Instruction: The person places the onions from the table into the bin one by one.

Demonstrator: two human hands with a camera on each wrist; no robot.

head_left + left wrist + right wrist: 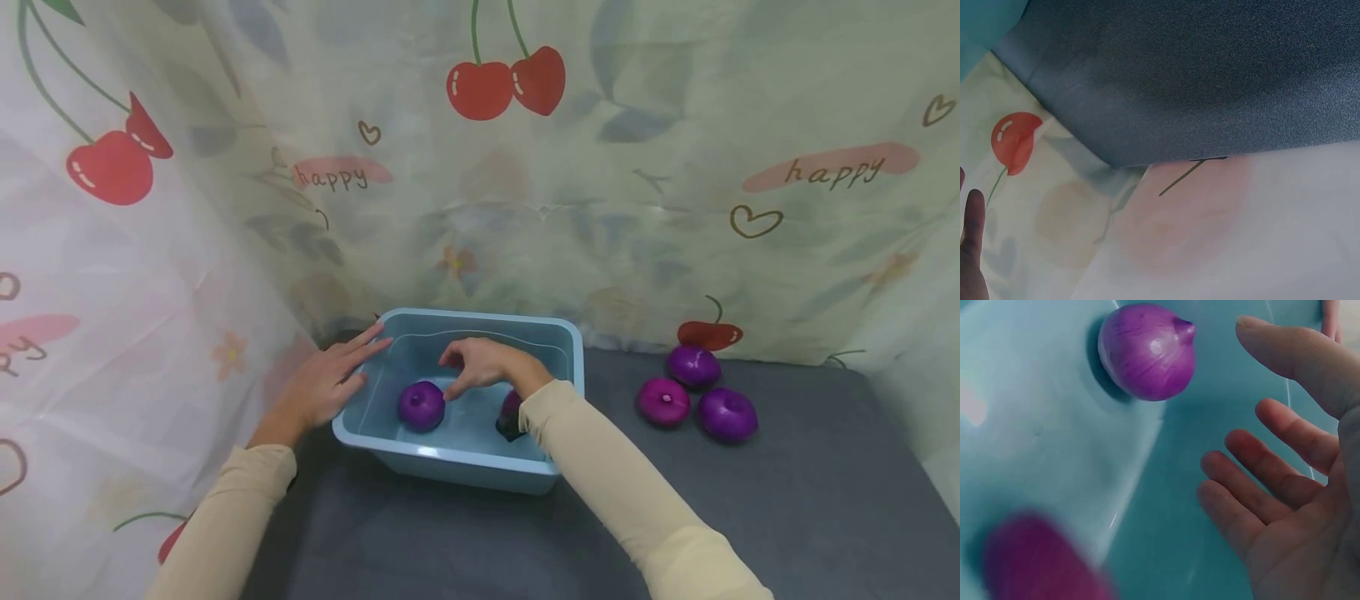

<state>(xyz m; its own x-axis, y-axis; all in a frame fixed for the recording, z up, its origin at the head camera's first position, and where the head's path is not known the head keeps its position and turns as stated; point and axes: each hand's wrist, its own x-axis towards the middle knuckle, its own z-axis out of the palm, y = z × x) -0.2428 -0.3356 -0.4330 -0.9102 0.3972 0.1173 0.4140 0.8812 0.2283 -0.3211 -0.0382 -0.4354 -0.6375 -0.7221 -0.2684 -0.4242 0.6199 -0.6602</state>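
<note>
A light blue plastic basin (pixel 465 479) stands on the dark cloth. Inside it, toward the left, lies a purple onion (pixel 422 406) (pixel 1147 353). My right hand (pixel 483 364) (pixel 1279 494) hovers within the basin, thumb and fingers parted, with nothing between them. Beneath the right forearm sits a purple thing with a dark end (pixel 510 423), partly covered by the sleeve; a blurred magenta shape (pixel 1038 562) shows low in the right wrist view. My left hand (pixel 327 379) rests on the basin's left rim with fingers extended; only its edge (pixel 972 244) enters the left wrist view.
On the dark grey cloth (pixel 795 500) to the right of the basin, three purple onions are grouped: one at the back (pixel 693 367), one at front left (pixel 664 402) and one at front right (pixel 728 415). Printed curtains (pixel 637 250) border the table behind and at the sides.
</note>
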